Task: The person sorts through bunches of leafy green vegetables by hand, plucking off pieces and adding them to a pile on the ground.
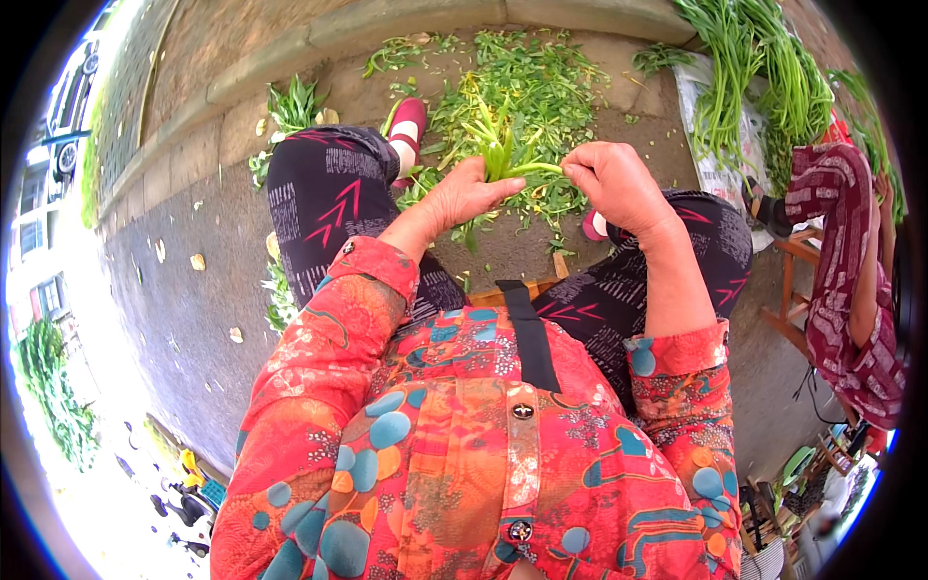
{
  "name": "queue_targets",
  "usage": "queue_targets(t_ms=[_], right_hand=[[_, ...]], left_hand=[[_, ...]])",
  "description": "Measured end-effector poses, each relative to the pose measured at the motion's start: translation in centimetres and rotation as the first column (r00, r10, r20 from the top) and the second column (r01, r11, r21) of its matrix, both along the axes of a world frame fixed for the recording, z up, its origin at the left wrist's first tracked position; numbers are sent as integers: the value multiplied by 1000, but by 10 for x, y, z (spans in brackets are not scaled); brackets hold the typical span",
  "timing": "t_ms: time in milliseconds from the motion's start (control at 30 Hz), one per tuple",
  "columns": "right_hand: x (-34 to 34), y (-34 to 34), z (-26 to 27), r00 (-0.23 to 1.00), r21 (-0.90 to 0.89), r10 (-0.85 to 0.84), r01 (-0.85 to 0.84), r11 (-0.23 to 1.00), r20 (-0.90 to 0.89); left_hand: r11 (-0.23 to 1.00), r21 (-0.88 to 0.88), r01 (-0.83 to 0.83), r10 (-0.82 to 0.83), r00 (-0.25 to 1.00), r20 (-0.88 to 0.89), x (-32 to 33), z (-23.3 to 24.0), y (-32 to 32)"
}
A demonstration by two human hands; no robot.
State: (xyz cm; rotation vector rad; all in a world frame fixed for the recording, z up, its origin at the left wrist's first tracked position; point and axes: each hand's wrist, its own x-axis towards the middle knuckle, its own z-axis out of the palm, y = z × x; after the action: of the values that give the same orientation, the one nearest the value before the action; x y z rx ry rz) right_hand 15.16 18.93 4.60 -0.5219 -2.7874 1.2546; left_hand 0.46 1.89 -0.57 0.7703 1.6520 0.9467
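Observation:
A small bunch of green leafy stalks is gripped between the thumb and fingers of my left hand, over the gap between my knees. My right hand, just to the right, pinches the end of one pale green stalk that runs across from the bunch. Beneath and beyond both hands, torn green leaves lie scattered in a wide heap on the ground, some of them yellowed.
Long green stalks are piled on a white plastic sheet at the upper right. A person in patterned maroon clothes sits beside a wooden stool. A stone kerb crosses the top. More leaves lie near my left knee.

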Motion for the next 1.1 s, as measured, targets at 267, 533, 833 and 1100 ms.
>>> queue_targets(t_ms=[267,533,833,1100], right_hand=[[2,-4,-1,997,44,76,-77,996,19],[4,-8,-7,997,70,63,-60,996,-45],[5,-8,6,999,-121,17,-12,993,38],[6,0,5,979,-560,59,62,826,197]], left_hand=[[995,-9,102,-102,991,-87,-5,-3,-3],[988,63,139,-135,988,-72,-4,-12,-7],[978,-23,209,-209,977,-27,-7,-6,-7],[978,14,208,-208,977,47,-4,8,-8]])
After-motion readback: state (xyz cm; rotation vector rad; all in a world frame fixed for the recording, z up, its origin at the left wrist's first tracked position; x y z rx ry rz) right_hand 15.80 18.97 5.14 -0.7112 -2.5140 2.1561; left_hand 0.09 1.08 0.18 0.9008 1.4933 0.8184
